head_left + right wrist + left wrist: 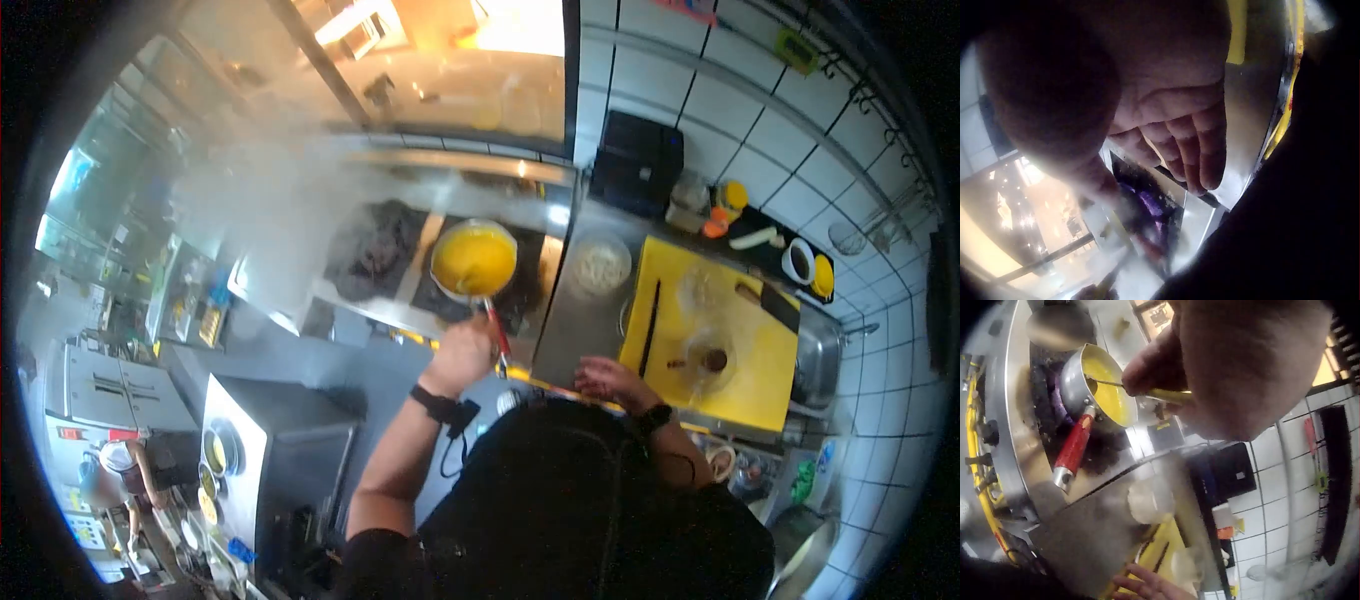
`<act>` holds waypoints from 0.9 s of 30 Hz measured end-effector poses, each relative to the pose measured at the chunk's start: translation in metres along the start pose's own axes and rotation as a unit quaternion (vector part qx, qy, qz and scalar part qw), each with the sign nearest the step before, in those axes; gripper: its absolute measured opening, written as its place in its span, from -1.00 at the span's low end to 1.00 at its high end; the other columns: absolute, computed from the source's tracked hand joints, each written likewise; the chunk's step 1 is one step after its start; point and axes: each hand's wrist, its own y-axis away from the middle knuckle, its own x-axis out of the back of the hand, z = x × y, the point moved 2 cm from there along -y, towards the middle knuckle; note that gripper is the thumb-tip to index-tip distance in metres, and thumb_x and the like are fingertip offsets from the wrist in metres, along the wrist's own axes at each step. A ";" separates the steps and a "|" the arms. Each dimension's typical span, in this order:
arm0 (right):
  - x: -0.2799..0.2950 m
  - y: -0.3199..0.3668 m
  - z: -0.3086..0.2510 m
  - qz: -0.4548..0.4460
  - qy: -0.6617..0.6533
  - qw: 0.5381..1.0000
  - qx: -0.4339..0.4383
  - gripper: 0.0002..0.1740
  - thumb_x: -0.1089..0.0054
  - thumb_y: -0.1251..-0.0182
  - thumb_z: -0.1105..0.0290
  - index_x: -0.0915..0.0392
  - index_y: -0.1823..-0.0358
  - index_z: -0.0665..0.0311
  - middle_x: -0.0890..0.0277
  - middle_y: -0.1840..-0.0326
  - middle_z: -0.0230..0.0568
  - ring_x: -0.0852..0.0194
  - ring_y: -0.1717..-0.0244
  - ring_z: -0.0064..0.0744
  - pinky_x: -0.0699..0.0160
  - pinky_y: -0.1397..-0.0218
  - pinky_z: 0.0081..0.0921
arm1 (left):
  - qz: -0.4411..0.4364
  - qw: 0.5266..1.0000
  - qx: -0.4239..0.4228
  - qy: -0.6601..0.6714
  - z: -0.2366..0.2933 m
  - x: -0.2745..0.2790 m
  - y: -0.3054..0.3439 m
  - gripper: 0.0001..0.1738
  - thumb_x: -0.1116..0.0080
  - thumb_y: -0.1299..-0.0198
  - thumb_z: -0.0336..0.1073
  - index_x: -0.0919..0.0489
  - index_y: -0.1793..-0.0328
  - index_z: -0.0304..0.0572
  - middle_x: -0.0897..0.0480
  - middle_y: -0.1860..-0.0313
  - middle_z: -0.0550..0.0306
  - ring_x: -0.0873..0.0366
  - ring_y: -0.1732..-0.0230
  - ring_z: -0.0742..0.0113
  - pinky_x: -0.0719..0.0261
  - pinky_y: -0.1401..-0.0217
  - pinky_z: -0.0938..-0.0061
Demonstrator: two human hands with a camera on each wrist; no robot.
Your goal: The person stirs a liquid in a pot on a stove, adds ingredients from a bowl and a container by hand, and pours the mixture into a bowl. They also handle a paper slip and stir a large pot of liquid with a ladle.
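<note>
A saucepan (474, 258) of thick yellow liquid sits on the lit burner, its red handle (1074, 450) sticking out toward the person. My left hand (462, 356) is above that handle and pinches a thin-shafted utensil (1105, 382) with a yellowish grip. The utensil's far end dips into the yellow liquid (1110, 400); its shape there is hidden. My right hand (610, 382) hangs in front of the counter edge, left of the yellow cutting board (655, 290). Its palm and loosely extended fingers (1212, 150) show in the right wrist view, holding nothing.
Steam (280, 210) drifts over the stove's left side. Near the right hand are a bowl of pale pieces (602, 262) and, on the board, a dark stick (650, 328), a clear container (714, 362) and a knife (780, 306). A sink (818, 365) lies farther right. Another person (125, 460) works at lower left.
</note>
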 end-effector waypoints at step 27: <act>-0.004 0.026 0.011 0.064 -0.025 0.997 0.019 -0.36 -0.17 -0.50 0.18 -0.25 -0.45 0.40 -0.50 -0.25 0.00 -0.61 -0.13 -0.22 -0.61 -0.19 -0.34 | 0.022 0.999 0.007 0.041 -0.017 -0.006 0.001 -0.93 -0.18 -0.13 -0.46 -0.53 0.27 -0.24 -0.57 0.36 -0.12 -0.61 0.29 -0.14 -0.63 0.23 0.09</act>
